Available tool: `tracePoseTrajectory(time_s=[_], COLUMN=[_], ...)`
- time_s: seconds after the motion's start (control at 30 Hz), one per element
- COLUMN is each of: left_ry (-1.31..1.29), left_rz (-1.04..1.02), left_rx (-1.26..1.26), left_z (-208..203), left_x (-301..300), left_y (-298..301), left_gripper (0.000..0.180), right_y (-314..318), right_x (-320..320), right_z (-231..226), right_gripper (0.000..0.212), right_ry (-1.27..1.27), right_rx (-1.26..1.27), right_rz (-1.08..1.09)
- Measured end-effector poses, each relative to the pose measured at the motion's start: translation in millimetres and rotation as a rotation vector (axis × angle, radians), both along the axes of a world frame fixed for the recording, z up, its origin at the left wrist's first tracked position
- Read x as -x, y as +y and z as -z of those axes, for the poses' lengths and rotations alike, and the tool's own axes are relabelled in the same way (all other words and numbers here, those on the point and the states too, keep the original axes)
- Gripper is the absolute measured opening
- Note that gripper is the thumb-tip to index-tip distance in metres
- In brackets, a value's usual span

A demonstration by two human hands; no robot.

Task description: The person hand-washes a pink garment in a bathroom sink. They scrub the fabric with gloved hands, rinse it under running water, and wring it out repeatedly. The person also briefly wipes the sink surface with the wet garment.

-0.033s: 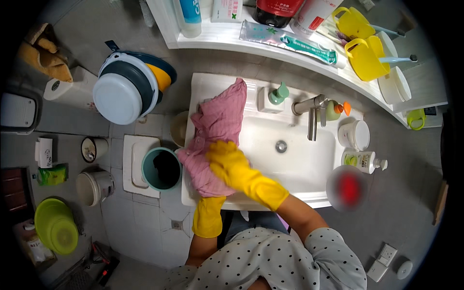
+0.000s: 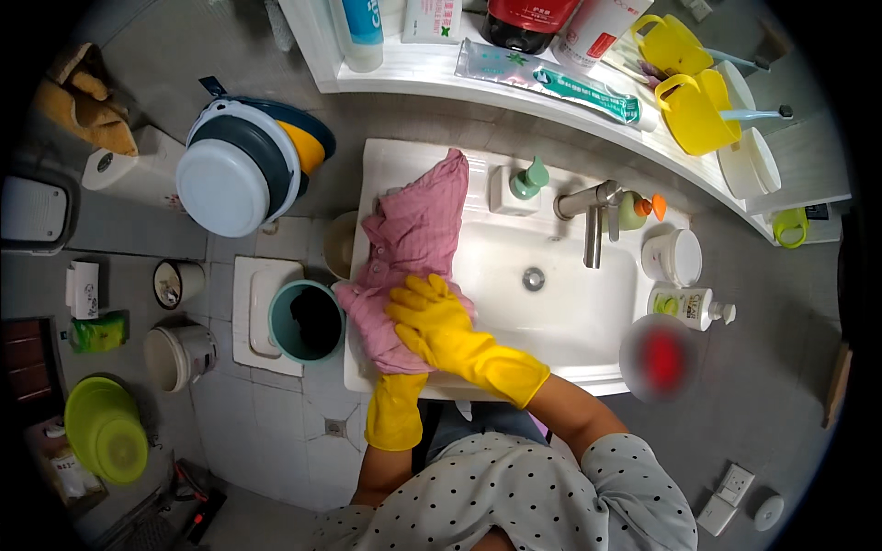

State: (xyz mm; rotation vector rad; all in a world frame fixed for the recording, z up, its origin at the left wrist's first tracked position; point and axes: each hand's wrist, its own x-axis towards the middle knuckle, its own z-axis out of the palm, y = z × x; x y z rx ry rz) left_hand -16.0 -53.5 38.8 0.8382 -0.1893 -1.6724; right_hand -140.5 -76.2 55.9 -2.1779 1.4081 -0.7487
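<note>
- Right hand (image 2: 427,317), yellow-gloved, palm down on the pink buttoned garment (image 2: 418,225); whether it pinches cloth, I cannot tell.
- Left hand (image 2: 397,411), gloved alike: fingers hidden under the garment, grip unclear.
- Garment: spread over the sink's (image 2: 560,321) left side.
- 2 yellow cups (image 2: 698,115): on the shelf (image 2: 413,69).

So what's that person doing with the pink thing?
A person wearing yellow rubber gloves is handling a pink buttoned garment bunched on the left side of the white sink. The right hand lies on top of the cloth. The left hand is mostly hidden by it. No water shows running from the tap.
</note>
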Motion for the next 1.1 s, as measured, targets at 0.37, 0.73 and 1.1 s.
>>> tracePoseTrajectory(time_s=[0.37,0.73,1.1], left_ry=[0.351,0.735,0.445], left_rz=[0.012,0.056,0.094], left_rx=[-0.039,-0.058,0.025], left_z=[-26.2,111.8,-17.8], left_x=[31.0,8.1,21.6], left_y=[-43.0,-43.6,-45.3], left_gripper=[0.067,0.052,0.06], right_y=[1.2,22.0,12.7], right_x=[-20.2,-18.5,61.5], right_z=[-5.7,-16.5,-4.8], right_gripper=[0.034,0.029,0.03], right_ry=[-0.309,-0.649,-1.106], right_rx=[-0.156,-0.14,-0.613], right_rz=[0.348,0.552,0.86])
